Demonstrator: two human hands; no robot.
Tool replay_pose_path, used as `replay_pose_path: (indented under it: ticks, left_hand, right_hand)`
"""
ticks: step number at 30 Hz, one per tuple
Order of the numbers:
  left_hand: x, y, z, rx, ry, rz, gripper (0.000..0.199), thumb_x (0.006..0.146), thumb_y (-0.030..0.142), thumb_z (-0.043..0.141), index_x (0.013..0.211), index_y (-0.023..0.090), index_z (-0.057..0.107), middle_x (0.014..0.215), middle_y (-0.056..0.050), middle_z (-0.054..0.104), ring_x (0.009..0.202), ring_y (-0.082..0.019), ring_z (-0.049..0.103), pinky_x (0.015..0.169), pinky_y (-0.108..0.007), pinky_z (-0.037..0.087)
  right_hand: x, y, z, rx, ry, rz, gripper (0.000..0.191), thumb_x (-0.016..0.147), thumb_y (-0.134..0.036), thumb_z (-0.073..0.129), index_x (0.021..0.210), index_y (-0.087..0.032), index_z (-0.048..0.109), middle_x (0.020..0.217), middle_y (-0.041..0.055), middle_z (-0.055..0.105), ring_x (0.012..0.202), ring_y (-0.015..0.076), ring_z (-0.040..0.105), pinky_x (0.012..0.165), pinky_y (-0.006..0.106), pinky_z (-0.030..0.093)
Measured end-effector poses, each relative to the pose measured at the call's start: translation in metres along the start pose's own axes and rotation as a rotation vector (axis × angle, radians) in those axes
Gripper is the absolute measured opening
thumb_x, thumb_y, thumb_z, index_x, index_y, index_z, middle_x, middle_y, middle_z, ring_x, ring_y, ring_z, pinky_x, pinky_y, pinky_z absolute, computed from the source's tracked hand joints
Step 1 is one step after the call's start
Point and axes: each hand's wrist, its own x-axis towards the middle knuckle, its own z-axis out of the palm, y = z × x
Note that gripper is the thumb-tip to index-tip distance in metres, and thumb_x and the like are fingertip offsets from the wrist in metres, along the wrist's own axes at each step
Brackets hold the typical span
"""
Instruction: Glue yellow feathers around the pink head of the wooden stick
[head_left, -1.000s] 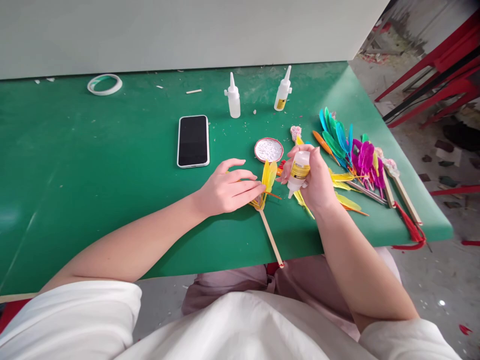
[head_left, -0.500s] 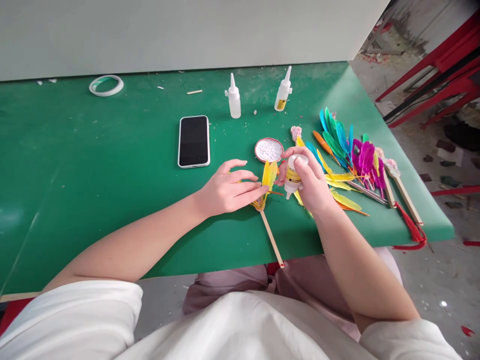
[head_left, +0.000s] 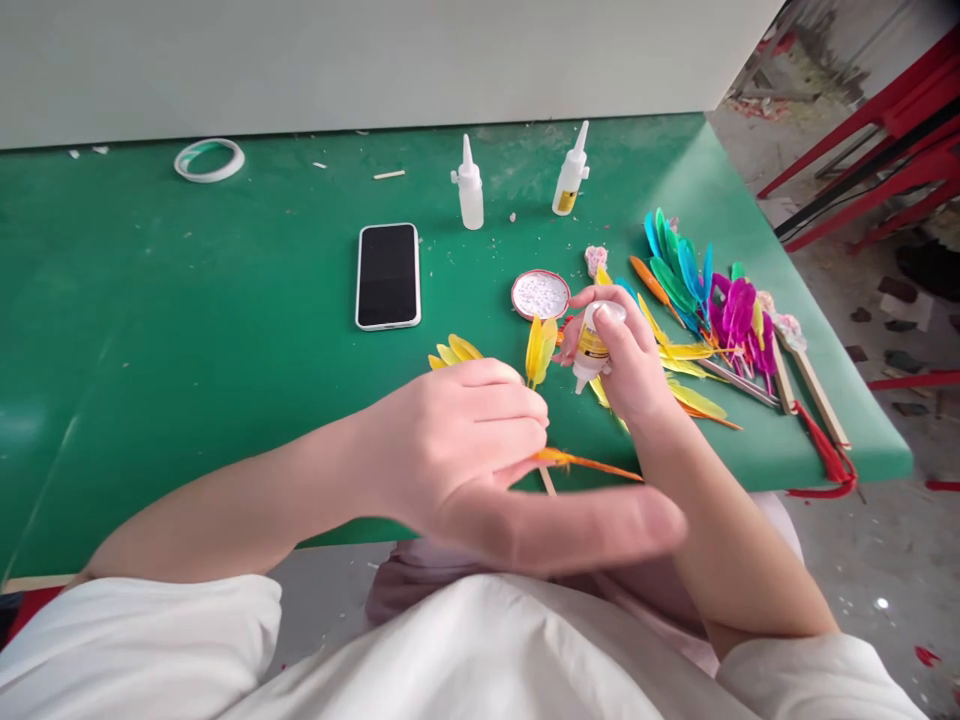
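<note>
My left hand (head_left: 480,450) is palm down over the feather fan, its thumb stretched far out to the right and its fingers bent. Yellow feathers (head_left: 540,350) stick up beyond its fingers, and more yellow feathers (head_left: 456,350) show at its left. An orange feather (head_left: 574,460) comes out beside the fingertips; their contact is hidden. Part of the wooden stick (head_left: 547,481) shows below. My right hand (head_left: 634,365) grips a small glue bottle (head_left: 592,345), nozzle down, just right of the upright yellow feathers.
Beyond my hands are a round dish of white bits (head_left: 541,295), a phone (head_left: 388,276), two upright bottles (head_left: 471,195) (head_left: 570,180) and a tape roll (head_left: 209,161). Coloured feathers (head_left: 731,310) and sticks with red tassels (head_left: 829,445) lie at the right.
My left hand has come closer to the camera and lower in view, its thumb now swung out to the right. Yellow feathers now show at its left. The right hand with the bottle has barely moved.
</note>
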Motion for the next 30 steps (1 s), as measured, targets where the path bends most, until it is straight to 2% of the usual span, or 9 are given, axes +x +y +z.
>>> replay_pose_path:
  ticks: [1,4,7,10,14,17,20,25,30]
  left_hand:
    - [0.004,0.009,-0.009,0.003,0.004,-0.06,0.007,0.084,0.022,0.052,0.084,0.026,0.058,0.079,0.003,0.066,0.071,-0.011,0.061,0.073,-0.026,0.052]
    - [0.014,0.03,-0.032,-0.03,-0.115,-0.079,0.014,0.085,0.018,0.049,0.081,0.027,0.06,0.079,0.004,0.065,0.071,-0.011,0.06,0.072,-0.025,0.053]
    - [0.025,0.045,-0.045,-0.064,-0.063,-0.121,0.024,0.086,0.016,0.044,0.087,0.031,0.062,0.076,0.003,0.063,0.069,-0.012,0.06,0.069,-0.026,0.053]
    - [0.037,0.058,-0.053,-0.09,-0.021,-0.154,0.019,0.085,0.033,0.048,0.1,0.038,0.059,0.08,0.002,0.063,0.067,-0.016,0.06,0.061,-0.028,0.054]
    - [0.043,0.067,-0.058,-0.077,-0.017,-0.143,0.03,0.079,0.051,0.052,0.107,0.041,0.057,0.086,0.001,0.063,0.07,-0.019,0.062,0.064,-0.028,0.054]
    - [0.03,0.063,-0.052,-0.058,0.04,-0.117,0.039,0.078,0.061,0.044,0.109,0.041,0.056,0.087,0.0,0.062,0.081,-0.021,0.062,0.071,-0.03,0.055]
    - [0.008,0.05,-0.041,-0.027,0.079,-0.128,0.046,0.078,0.067,0.037,0.108,0.039,0.058,0.083,-0.001,0.061,0.093,-0.024,0.061,0.076,-0.03,0.055]
    - [-0.019,0.027,-0.027,-0.045,0.067,-0.203,0.052,0.078,0.069,0.031,0.1,0.034,0.062,0.085,0.0,0.06,0.096,-0.022,0.06,0.075,-0.025,0.055]
    - [-0.027,0.022,-0.025,-0.136,0.043,-0.317,0.059,0.08,0.068,0.023,0.093,0.029,0.065,0.087,0.001,0.06,0.096,-0.019,0.061,0.072,-0.019,0.054]
  right_hand:
    - [0.0,0.001,0.0,-0.001,-0.004,-0.002,0.028,0.079,-0.053,0.048,0.09,-0.027,0.047,0.057,-0.0043,0.048,0.051,0.0126,0.05,0.057,0.03,0.047]
    - [0.0,0.002,0.0,-0.002,-0.007,-0.019,0.026,0.08,-0.051,0.048,0.09,-0.027,0.048,0.057,-0.0043,0.048,0.051,0.0124,0.05,0.056,0.029,0.045]
    - [0.0,0.003,-0.001,-0.008,-0.001,-0.024,0.025,0.081,-0.05,0.048,0.09,-0.027,0.048,0.056,-0.005,0.047,0.051,0.012,0.05,0.056,0.029,0.044]
    - [0.0,0.001,-0.001,0.019,-0.017,-0.013,0.021,0.082,-0.046,0.049,0.09,-0.026,0.049,0.056,-0.0046,0.049,0.051,0.0116,0.05,0.056,0.028,0.043]
    - [-0.002,-0.002,-0.002,0.035,-0.018,0.03,0.018,0.082,-0.041,0.05,0.09,-0.025,0.049,0.058,-0.0038,0.05,0.053,0.0112,0.051,0.055,0.026,0.042]
    - [-0.002,-0.004,-0.002,0.041,-0.013,0.039,0.018,0.081,-0.041,0.051,0.09,-0.025,0.049,0.057,-0.004,0.05,0.053,0.0111,0.051,0.054,0.025,0.041]
    - [-0.003,-0.004,-0.002,0.058,-0.022,0.039,0.019,0.082,-0.04,0.052,0.091,-0.024,0.048,0.058,-0.0039,0.05,0.053,0.0108,0.051,0.053,0.025,0.04]
    - [-0.003,0.0,-0.002,0.086,-0.03,0.011,0.017,0.082,-0.038,0.052,0.092,-0.024,0.049,0.059,-0.0036,0.051,0.053,0.0108,0.05,0.051,0.025,0.038]
    - [-0.002,0.0,-0.002,0.101,-0.042,0.001,0.014,0.082,-0.034,0.053,0.091,-0.023,0.049,0.056,-0.0042,0.051,0.053,0.0109,0.05,0.054,0.026,0.039]
